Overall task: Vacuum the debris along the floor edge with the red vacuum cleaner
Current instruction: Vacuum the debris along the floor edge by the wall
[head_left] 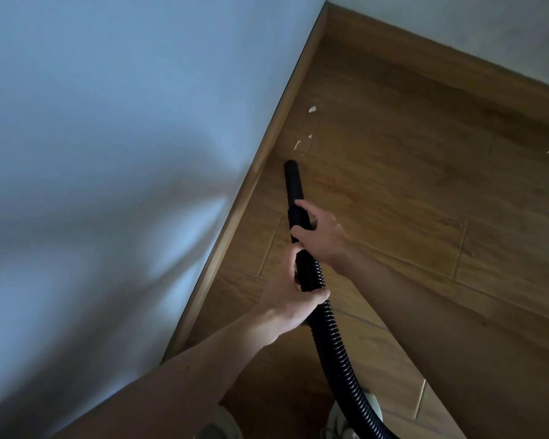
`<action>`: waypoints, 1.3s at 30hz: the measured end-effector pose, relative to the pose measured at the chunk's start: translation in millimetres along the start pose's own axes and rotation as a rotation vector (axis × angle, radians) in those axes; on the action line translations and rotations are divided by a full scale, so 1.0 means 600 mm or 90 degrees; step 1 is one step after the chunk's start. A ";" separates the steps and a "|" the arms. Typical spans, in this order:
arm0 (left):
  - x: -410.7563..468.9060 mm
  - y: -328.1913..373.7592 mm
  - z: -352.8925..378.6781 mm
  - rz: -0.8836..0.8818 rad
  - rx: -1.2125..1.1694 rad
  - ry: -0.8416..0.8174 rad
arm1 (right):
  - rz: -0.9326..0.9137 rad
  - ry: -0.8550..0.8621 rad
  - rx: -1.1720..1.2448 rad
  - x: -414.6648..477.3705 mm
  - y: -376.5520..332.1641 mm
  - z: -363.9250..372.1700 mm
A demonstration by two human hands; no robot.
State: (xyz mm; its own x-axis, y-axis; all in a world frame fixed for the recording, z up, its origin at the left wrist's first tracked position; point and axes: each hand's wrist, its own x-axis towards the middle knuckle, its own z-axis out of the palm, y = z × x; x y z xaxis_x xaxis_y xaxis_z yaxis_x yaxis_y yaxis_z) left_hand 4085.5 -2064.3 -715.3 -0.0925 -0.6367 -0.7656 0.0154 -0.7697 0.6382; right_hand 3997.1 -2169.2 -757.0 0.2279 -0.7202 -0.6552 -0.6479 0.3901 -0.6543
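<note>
Hose (327,318) black, ribbed ring pattern. Nozzle (293,182) plain black. Floor (425,201) mid-brown wood grain, darker plank seams. Skirting board (267,160) lighter tan wood. Wall (108,122) plain pale blue-grey. 4 scraps (312,109) off-white, 12 to 2 o'clock of nozzle. Shoes (338,423) at 6 o'clock pale grey.

A pale blue-grey wall (108,122) fills the left, with a wooden skirting board (273,147) running along its foot. A second wall (457,17) closes the corner, and light shoes (336,423) peek in below.
</note>
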 end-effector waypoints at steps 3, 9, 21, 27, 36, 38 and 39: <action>0.002 -0.002 -0.005 0.001 -0.010 0.007 | -0.008 -0.018 -0.009 0.008 -0.004 0.005; 0.021 0.008 -0.015 0.021 -0.064 0.031 | -0.023 -0.024 -0.017 0.034 -0.029 -0.002; 0.044 0.037 0.015 0.075 -0.070 0.019 | 0.062 -0.078 0.069 0.065 -0.030 -0.073; 0.055 0.056 0.009 0.083 -0.059 0.013 | 0.053 -0.087 0.081 0.087 -0.033 -0.102; 0.080 0.077 0.019 0.085 -0.046 -0.003 | 0.038 -0.066 0.085 0.107 -0.026 -0.136; 0.087 0.077 0.020 0.085 -0.043 -0.010 | 0.041 -0.073 0.095 0.111 -0.022 -0.142; 0.089 0.078 0.020 0.089 -0.036 -0.014 | 0.042 -0.077 0.100 0.113 -0.021 -0.145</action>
State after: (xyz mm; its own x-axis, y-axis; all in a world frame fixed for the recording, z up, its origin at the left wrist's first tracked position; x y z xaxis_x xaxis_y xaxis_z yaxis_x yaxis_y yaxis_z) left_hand 4069.5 -2133.8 -725.7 -0.1076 -0.7374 -0.6668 0.0860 -0.6751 0.7327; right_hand 3957.4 -2273.0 -760.2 0.2802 -0.6198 -0.7330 -0.5446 0.5262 -0.6531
